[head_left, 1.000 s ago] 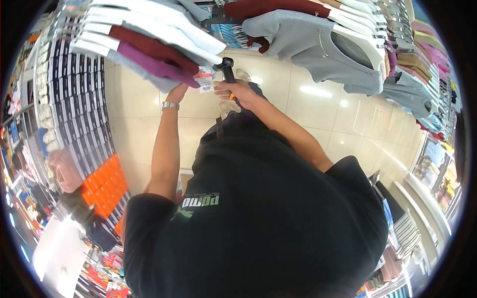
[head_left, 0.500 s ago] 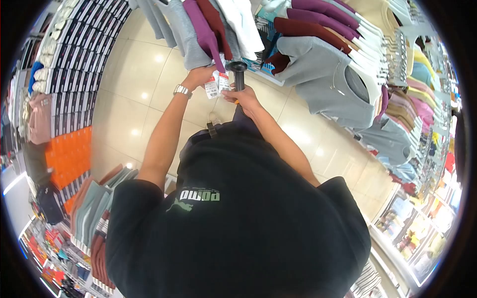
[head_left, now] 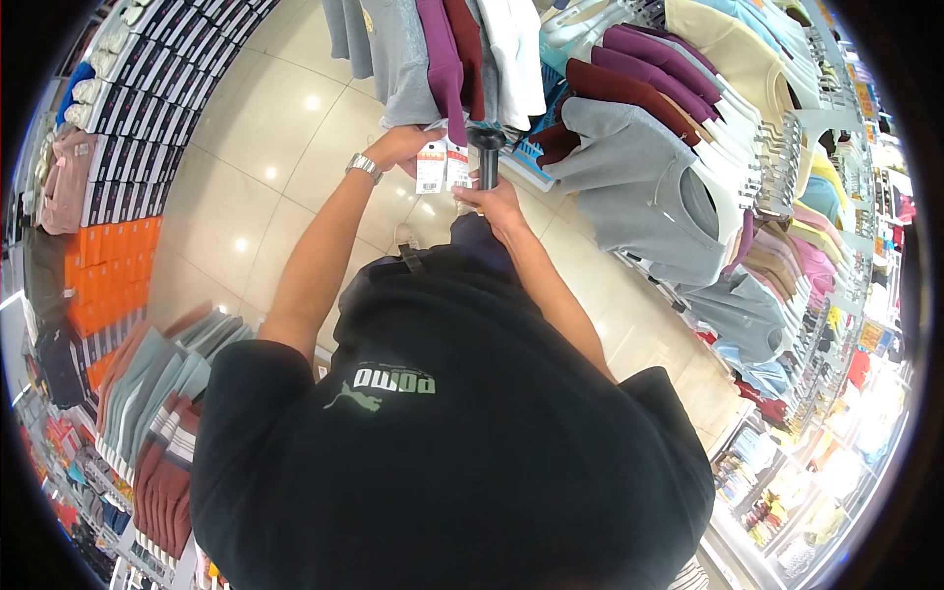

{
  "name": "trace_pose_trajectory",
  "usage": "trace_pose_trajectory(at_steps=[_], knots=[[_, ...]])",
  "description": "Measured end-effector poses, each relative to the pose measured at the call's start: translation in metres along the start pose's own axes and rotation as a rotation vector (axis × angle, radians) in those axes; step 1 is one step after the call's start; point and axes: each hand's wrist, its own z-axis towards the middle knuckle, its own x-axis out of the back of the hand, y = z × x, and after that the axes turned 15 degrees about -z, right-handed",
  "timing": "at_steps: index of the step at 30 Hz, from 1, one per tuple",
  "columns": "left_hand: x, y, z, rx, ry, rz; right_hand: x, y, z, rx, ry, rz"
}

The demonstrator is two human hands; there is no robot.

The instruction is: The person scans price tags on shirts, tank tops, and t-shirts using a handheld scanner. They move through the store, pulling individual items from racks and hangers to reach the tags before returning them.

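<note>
My left hand [head_left: 397,148] is closed at the hem of a grey garment [head_left: 405,98], beside two white-and-red price tags [head_left: 431,167]. The tags hang side by side, printed faces toward me; their print is too small to read. My right hand [head_left: 500,205] is wrapped round a black rod-like tool [head_left: 488,162] with a wide round end. Its thumb and finger reach to the lower edge of the right tag. What kind of tool it is, I cannot make out. A purple sleeve [head_left: 444,74] hangs just above the tags, next to maroon and white garments.
To the right, a long rack carries hanging tops, with a grey T-shirt [head_left: 639,177] nearest. Stacked dark boxes [head_left: 147,128] and orange boxes [head_left: 108,261] line the left. Folded or hung clothes [head_left: 167,383] stand at lower left. Shiny floor tiles [head_left: 285,147] lie between.
The view has shifted, so the hanging garments sit further right. Both tags now face me more squarely, side by side. The hands keep much the same hold.
</note>
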Motion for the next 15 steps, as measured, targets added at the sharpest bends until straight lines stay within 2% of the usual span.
trace_pose_trajectory(at_steps=[12,15], knots=[[0.009,0.001,-0.014,-0.046,-0.066,-0.128,-0.004,-0.011,-0.009,0.037,0.008,-0.017],[0.012,-0.003,-0.009,-0.058,-0.071,-0.111,-0.006,-0.01,-0.008,0.085,0.071,-0.127]])
